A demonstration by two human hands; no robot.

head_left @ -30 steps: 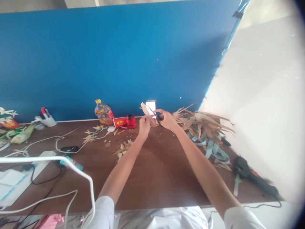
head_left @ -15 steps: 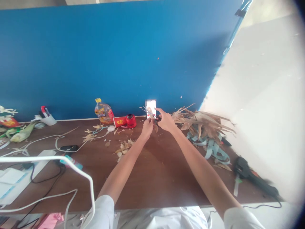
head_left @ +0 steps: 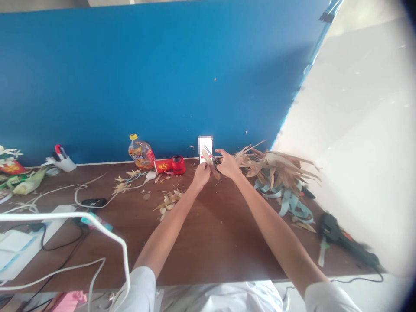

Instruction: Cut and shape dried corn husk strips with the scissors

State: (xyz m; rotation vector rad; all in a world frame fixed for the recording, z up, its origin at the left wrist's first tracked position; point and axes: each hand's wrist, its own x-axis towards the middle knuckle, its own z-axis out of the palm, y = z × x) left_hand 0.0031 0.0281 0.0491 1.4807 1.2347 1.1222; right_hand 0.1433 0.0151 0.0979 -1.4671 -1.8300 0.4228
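Observation:
Near the back of the brown table, my left hand [head_left: 203,172] pinches a strip of dried corn husk [head_left: 212,170]. Close beside it on the right, my right hand [head_left: 227,165] is closed around the dark handles of scissors [head_left: 208,150], whose blades point up and left next to the husk. Behind both hands a lit phone [head_left: 206,144] leans against the blue partition. To the right of my right hand lies a pile of dried husks [head_left: 276,167]. Small cut husk pieces [head_left: 169,201] lie left of my left forearm.
A bottle [head_left: 140,152] and a red cup [head_left: 164,165] stand by the blue partition [head_left: 162,78]. Pale blue ribbon [head_left: 294,208] and a black glue gun [head_left: 344,240] lie at the right. White cables, a power strip [head_left: 55,221] and a white metal frame [head_left: 107,232] occupy the left.
The scissors have opened and their blades have swung more upright. The husk now shows longer, slanting between my hands. My arms have barely moved.

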